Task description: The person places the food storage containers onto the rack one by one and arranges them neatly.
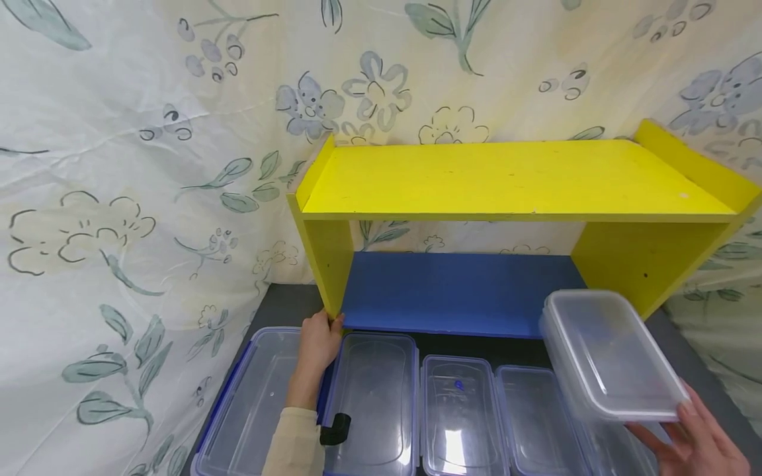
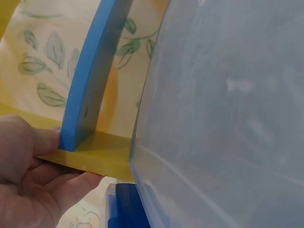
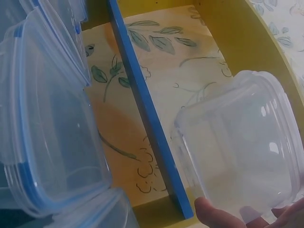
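Holding a clear, rectangular plastic tub (image 1: 616, 354) between thumb and fingers of the right hand (image 1: 702, 439), by the right end of a flat blue shelf (image 1: 458, 291). Pinching with the left hand (image 1: 319, 344) the low left side of a bright yellow shelf unit (image 1: 512, 178), beyond clear, blue-rimmed plastic boxes (image 1: 372, 396).
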The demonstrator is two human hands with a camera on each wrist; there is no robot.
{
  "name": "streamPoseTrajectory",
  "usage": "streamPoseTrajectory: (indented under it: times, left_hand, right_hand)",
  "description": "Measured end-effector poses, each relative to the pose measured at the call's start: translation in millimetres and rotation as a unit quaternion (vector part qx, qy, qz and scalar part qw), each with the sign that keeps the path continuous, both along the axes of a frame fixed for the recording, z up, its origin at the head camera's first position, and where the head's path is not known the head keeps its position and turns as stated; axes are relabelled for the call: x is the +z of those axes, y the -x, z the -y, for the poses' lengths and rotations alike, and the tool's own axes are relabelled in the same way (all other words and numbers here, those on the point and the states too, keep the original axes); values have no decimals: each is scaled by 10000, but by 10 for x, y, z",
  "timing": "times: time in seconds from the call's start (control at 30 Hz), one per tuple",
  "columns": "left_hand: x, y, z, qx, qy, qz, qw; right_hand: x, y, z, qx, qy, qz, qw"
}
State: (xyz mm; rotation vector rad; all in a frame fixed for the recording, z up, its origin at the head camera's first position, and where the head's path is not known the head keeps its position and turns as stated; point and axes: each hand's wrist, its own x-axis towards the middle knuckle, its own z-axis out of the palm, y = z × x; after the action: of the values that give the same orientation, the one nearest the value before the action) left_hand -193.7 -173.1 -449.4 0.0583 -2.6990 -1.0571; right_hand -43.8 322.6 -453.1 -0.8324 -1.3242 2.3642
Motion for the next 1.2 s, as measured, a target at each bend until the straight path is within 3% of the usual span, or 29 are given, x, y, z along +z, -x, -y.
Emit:
streamPoseTrajectory:
  times: [0.1, 0.33, 0.47, 0.67, 0.73, 0.97, 1.2]
  left_hand:
    - [3, 4, -2, 1, 10, 31, 10000]
    - [1, 0, -9, -12, 4, -7, 10000]
    - [-1, 0, -15, -30, -13, -19, 10000]
    - [-13, -1, -1, -30, -9, -169, 9999]
    - [-17, -5, 3, -35, 7, -182, 9998]
    - [-7, -4, 7, -13, 60, -164, 9998]
    - [-7, -3, 4, 34, 73, -120, 9999]
  right_hand:
    - [6, 97, 85, -746, 240, 61, 9969]
    - [5, 173, 112, -1073, 580, 115, 9925]
    - [39, 183, 125, -1012, 434, 150, 9938]
    - [69, 131, 142, -49, 35, -431, 9991]
    - [64, 125, 157, 77, -61, -517, 9986]
    - [60, 261, 172, -220, -354, 234, 9989]
    - [117, 332, 254, -406, -241, 41, 9989]
